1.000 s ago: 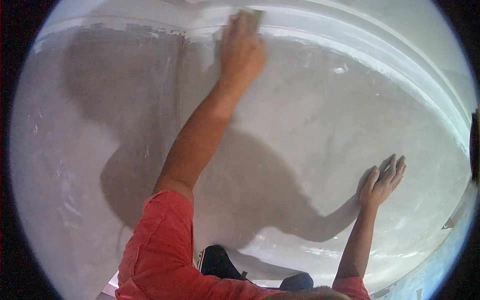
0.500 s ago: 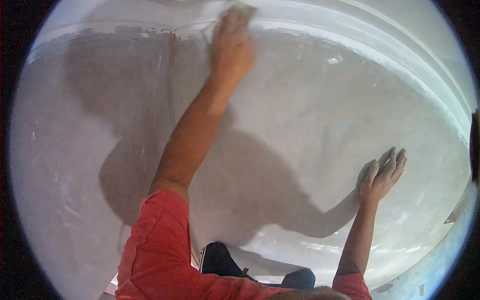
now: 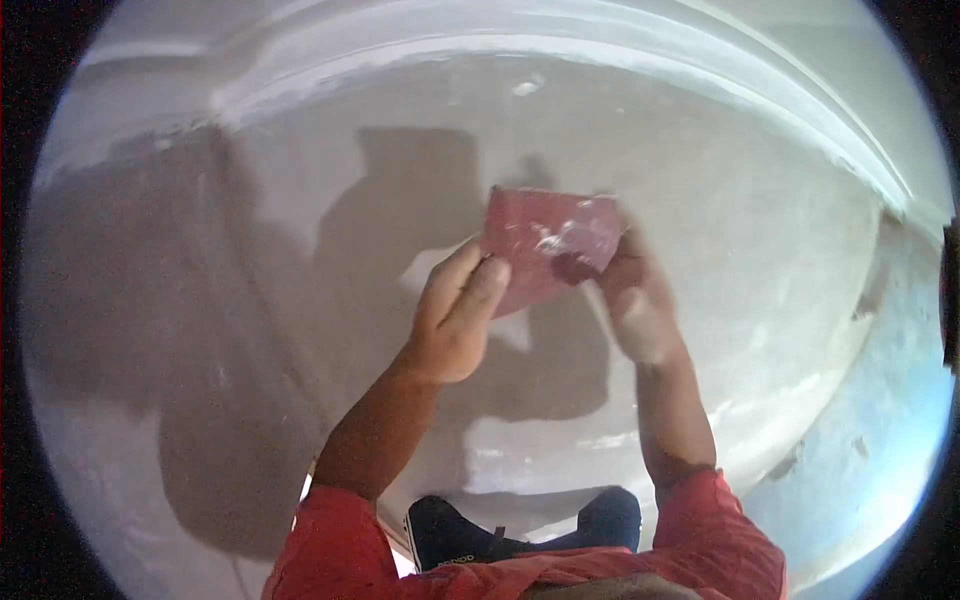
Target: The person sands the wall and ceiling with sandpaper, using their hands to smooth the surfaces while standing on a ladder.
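Observation:
A reddish sheet of sandpaper (image 3: 535,225) is held up between my hands, bent along its lower part, with whitish dust smeared on its face. My left hand (image 3: 458,310) pinches its left edge, thumb in front. On the other side my right hand (image 3: 643,300), blurred by motion, grips the sheet's right edge. Behind them stands a grey-beige plastered wall (image 3: 720,220); both hands appear to be off it, and their shadows fall across its surface.
White moulding (image 3: 480,45) curves along the top of the wall. An inside corner runs down at the left. A patchy light-blue surface (image 3: 850,490) lies at the lower right. Dark-clad knees (image 3: 450,525) show at the bottom.
My left hand has come down from the moulding with the sheet. My right hand has left the wall, moved inward and taken hold of the sheet's right edge. The view has turned right.

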The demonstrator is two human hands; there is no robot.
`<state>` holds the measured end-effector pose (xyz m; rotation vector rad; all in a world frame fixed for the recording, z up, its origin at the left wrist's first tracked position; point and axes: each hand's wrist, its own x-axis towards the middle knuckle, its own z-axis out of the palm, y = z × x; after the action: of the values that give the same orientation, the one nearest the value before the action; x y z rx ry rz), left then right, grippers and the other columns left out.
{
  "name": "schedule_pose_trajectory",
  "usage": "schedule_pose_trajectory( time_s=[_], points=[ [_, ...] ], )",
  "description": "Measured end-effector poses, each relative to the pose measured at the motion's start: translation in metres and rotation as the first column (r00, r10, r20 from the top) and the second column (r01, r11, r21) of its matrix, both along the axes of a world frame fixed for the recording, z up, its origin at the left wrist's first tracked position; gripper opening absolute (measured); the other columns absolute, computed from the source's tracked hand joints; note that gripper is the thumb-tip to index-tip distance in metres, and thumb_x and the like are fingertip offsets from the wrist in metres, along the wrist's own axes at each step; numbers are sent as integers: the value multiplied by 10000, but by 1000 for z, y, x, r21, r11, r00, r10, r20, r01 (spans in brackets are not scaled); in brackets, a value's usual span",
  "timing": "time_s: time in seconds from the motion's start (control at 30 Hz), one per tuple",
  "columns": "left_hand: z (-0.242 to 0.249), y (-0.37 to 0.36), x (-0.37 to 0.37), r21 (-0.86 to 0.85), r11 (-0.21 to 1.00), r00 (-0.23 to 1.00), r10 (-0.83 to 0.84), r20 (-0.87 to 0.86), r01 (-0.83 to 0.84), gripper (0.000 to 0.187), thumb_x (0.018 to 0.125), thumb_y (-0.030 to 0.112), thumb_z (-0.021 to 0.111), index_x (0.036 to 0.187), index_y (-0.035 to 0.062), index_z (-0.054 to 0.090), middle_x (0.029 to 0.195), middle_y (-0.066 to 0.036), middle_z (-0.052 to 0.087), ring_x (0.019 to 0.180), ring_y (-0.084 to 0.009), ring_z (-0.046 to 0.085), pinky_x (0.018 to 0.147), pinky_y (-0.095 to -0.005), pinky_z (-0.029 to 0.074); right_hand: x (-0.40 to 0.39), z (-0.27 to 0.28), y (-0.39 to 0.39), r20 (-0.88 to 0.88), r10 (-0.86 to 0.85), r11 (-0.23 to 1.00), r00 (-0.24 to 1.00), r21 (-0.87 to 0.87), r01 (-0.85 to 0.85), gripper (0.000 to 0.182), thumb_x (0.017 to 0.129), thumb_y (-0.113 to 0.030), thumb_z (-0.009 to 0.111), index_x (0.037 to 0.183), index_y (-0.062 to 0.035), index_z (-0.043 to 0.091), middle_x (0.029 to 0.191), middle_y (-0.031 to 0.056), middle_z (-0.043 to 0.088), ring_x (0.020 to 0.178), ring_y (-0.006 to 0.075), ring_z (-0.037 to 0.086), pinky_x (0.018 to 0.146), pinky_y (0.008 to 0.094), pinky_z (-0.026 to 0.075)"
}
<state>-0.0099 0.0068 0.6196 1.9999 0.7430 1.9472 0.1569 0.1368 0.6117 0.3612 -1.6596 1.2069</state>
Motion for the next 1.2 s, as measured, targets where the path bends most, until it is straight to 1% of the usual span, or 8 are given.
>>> schedule_pose_trajectory(
  time_s=[0.3,0.37,0.53,0.63,0.97,1.03,1.13,1.2],
  points=[
    [-29,13,-3,-206,978,994,60,92,-40,370,1048,261,428,1233,-29,564,1148,-106,624,1036,-157,580,938,-331,452,16,2,-43,79,-326,941,942,124,315,443,994,-311,566,1291,16,540,1198,98,632,1071,260,603,932,410,449],
    [-49,12,-7,-190,978,982,119,146,-90,384,1045,283,437,1224,-30,570,1160,-119,627,1047,-178,591,939,-344,457,35,13,-24,-141,-870,452,472,154,879,319,1002,-215,539,1217,16,589,1040,135,687,988,199,612,871,347,471],
    [-167,5,-37,-470,872,981,-50,186,134,592,973,503,519,1221,-33,567,1189,-183,634,1053,-296,645,931,-438,483,112,123,77,-582,-698,-331,-418,-256,908,311,995,-122,477,1258,3,589,1213,206,637,1108,358,615,955,421,478],
    [-230,-7,-33,-669,732,972,37,233,132,563,996,511,482,1225,5,571,1199,-140,624,1078,-252,625,937,-387,475,118,154,134,-588,-614,-532,-526,-184,826,354,954,-122,490,1275,13,555,1320,233,569,1258,431,505,1042,484,428],
    [-471,-44,-82,-878,473,885,374,278,76,417,982,431,541,1108,39,612,1079,-95,616,990,-268,626,869,-406,478,8,172,110,-723,-584,-484,-370,-56,873,392,884,-123,542,1239,38,583,1321,242,565,1248,445,493,1045,498,402],
    [-510,-51,-83,-252,422,420,372,-828,-871,376,950,346,566,1101,4,609,1084,-159,613,986,-335,607,885,-452,480,-33,181,112,-741,-617,-417,-264,24,908,412,860,-121,539,1239,37,579,1339,222,549,1306,417,441,1076,479,368],
    [-527,-61,-59,361,450,5,631,-776,-817,352,922,291,565,1092,-13,615,1128,-222,590,1068,-398,567,912,-489,467,-75,168,62,-806,-589,-238,62,246,940,378,895,-146,492,1226,6,592,1355,212,543,1311,371,464,1125,486,323],
    [-527,-68,-32,188,355,89,636,-767,-916,319,913,282,566,1028,-6,638,1079,-233,612,1025,-407,588,881,-497,476,-69,160,46,-857,-513,-304,51,238,922,384,885,-127,505,1236,7,588,1332,217,561,1284,389,493,1100,476,363]
  ],
)
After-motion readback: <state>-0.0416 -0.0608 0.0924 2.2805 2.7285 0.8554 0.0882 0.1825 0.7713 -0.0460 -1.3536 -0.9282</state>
